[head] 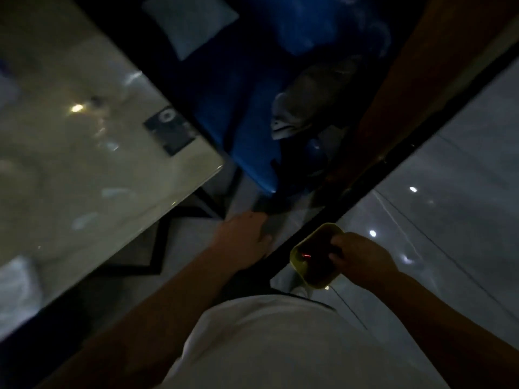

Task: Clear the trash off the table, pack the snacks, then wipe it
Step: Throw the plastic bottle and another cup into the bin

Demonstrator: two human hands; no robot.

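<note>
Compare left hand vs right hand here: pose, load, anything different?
The left hand is empty, fingers spread flat, reaching forward and down past the corner of the glossy pale stone table. The right hand is curled in a grip on the rim of a small yellow-green plastic tray. The left hand sits farther out than the right hand, which is closer to the body. Both are bare and dimly lit.
</note>
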